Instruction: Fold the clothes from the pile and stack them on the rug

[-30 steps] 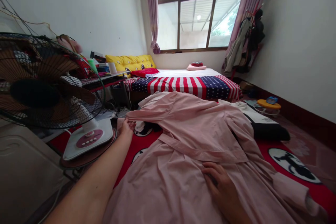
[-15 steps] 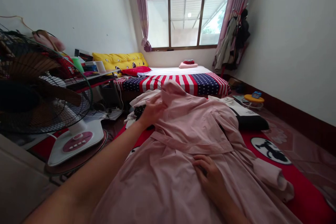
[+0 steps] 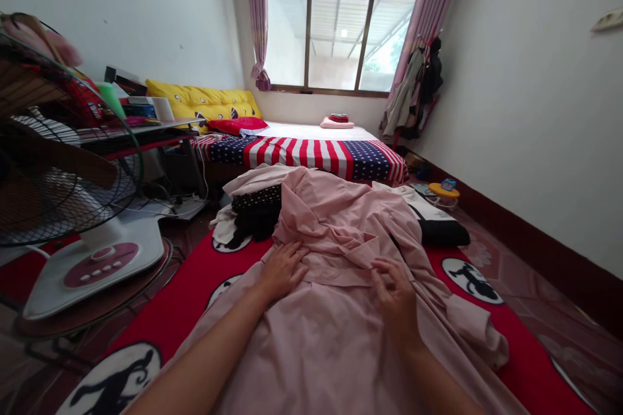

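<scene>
Robe (image 3: 331, 343), pink, lies spread on the red mat (image 3: 189, 298), skirt end nearest me, top end bunched toward the bed. Left grip (image 3: 282, 269) rests palm down on the robe near its left edge, fingers flat and spread, holding nothing. Right grip (image 3: 396, 295) sits on the robe's waist seam, fingers curled onto a raised fold; I cannot tell whether the cloth is pinched or only touched. The two grips are apart, with the waist seam between them. Fan (image 3: 92, 266) stands off the mat to the left, base near the mat edge. Black cloth (image 3: 257, 211) lies just beyond the left grip, touching the robe's top. Cushion (image 3: 438, 227), black and white, lies to the right of the robe. Bed (image 3: 311, 152) with striped cover beyond; window (image 3: 335, 39) behind it.
</scene>
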A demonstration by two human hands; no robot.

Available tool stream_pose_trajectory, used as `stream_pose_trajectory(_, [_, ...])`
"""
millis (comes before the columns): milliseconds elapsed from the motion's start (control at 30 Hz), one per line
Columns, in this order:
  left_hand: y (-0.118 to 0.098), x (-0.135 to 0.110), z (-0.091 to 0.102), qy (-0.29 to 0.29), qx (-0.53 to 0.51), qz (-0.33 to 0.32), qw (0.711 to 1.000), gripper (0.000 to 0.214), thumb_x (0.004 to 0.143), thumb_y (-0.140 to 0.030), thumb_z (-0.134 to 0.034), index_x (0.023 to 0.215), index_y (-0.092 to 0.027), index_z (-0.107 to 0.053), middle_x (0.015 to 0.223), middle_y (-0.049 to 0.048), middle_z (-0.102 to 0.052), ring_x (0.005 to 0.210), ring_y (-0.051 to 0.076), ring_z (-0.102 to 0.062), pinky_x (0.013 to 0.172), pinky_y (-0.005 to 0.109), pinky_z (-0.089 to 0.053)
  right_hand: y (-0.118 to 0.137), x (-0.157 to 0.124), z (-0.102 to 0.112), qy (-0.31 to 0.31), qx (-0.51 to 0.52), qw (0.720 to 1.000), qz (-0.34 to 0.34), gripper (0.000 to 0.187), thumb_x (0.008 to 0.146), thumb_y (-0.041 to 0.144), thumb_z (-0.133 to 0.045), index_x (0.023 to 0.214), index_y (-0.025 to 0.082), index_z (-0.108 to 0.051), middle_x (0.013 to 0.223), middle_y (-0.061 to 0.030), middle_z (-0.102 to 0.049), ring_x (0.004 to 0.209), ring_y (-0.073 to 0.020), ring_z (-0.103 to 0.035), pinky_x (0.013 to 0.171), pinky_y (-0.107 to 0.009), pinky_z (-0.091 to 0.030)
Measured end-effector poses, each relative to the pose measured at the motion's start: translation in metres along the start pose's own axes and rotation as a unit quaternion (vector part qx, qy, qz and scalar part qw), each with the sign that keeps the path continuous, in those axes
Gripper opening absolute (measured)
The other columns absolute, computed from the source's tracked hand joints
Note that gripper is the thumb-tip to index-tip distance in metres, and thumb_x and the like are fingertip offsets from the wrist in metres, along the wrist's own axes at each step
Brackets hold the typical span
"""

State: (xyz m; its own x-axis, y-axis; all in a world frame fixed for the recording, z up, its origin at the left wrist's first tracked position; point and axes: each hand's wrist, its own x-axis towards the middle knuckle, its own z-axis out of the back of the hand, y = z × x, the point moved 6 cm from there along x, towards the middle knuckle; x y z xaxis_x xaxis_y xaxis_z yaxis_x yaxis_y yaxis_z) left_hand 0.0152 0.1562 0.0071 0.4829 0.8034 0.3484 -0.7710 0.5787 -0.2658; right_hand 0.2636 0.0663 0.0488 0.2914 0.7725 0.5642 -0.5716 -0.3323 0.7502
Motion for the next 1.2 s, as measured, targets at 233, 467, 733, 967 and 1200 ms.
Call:
stream_pose_trajectory(233, [-0.004,-0.004,0.006,-0.031,0.000,-0.009,0.999,0.052,0.088,-0.030,-0.054,0.139,-0.025,-0.047,0.154,0.0106,-0.033,0.140,0.028,-0.033,0.113,0.049,-0.030,-0.001,0.090,-0.053,0.145,-0.259,0.955,0.029,0.040,0.078,0.039,-0.064,0.108,0.013,-0.064,0.104,-0.0136,-0.067,0.097,-0.0263,-0.060,0.084,-0.035,-0.043])
stream_pose_trajectory(467, [-0.005,-0.008,0.017,-0.093,-0.003,0.007,0.996,0.068,0.082,-0.027,-0.060,0.145,-0.023,-0.036,0.158,0.0122,-0.022,0.143,0.030,-0.024,0.114,0.051,-0.028,-0.013,0.124,-0.067,0.201,-0.341,0.918,0.013,0.017,0.080,0.033,-0.058,0.080,0.020,-0.070,0.084,-0.0078,-0.071,0.082,-0.0220,-0.062,0.067,-0.027,-0.038])
stream_pose_trajectory(733, [-0.005,-0.007,0.015,-0.102,-0.010,0.023,0.994,0.060,0.078,-0.027,-0.062,0.137,-0.023,-0.049,0.153,0.0129,-0.032,0.141,0.032,-0.029,0.113,0.053,-0.029,0.007,0.132,-0.096,0.155,-0.289,0.944,0.022,0.023,0.076,0.019,-0.059,0.098,0.014,-0.067,0.109,-0.0165,-0.064,0.099,-0.0287,-0.059,0.081,-0.035,-0.042])
stream_pose_trajectory(967, [-0.004,-0.008,0.015,-0.092,-0.004,0.022,0.996,0.060,0.078,-0.026,-0.063,0.136,-0.018,-0.050,0.155,0.0170,-0.027,0.143,0.033,-0.024,0.114,0.054,-0.027,0.059,0.147,-0.195,0.194,-0.117,0.973,0.035,0.047,0.061,0.031,-0.080,0.103,0.018,-0.065,0.094,-0.0057,-0.069,0.087,-0.0213,-0.063,0.073,-0.026,-0.044])
stream_pose_trajectory(1200, [-0.004,-0.009,0.014,-0.103,-0.013,0.012,0.995,0.065,0.076,-0.025,-0.064,0.139,-0.024,-0.046,0.153,0.0136,-0.031,0.139,0.033,-0.032,0.113,0.054,-0.028,0.017,0.178,-0.175,0.032,0.000,0.995,-0.092,0.037,0.090,0.045,-0.045,0.088,0.013,-0.064,0.082,-0.0077,-0.069,0.076,-0.0185,-0.061,0.062,-0.024,-0.044])
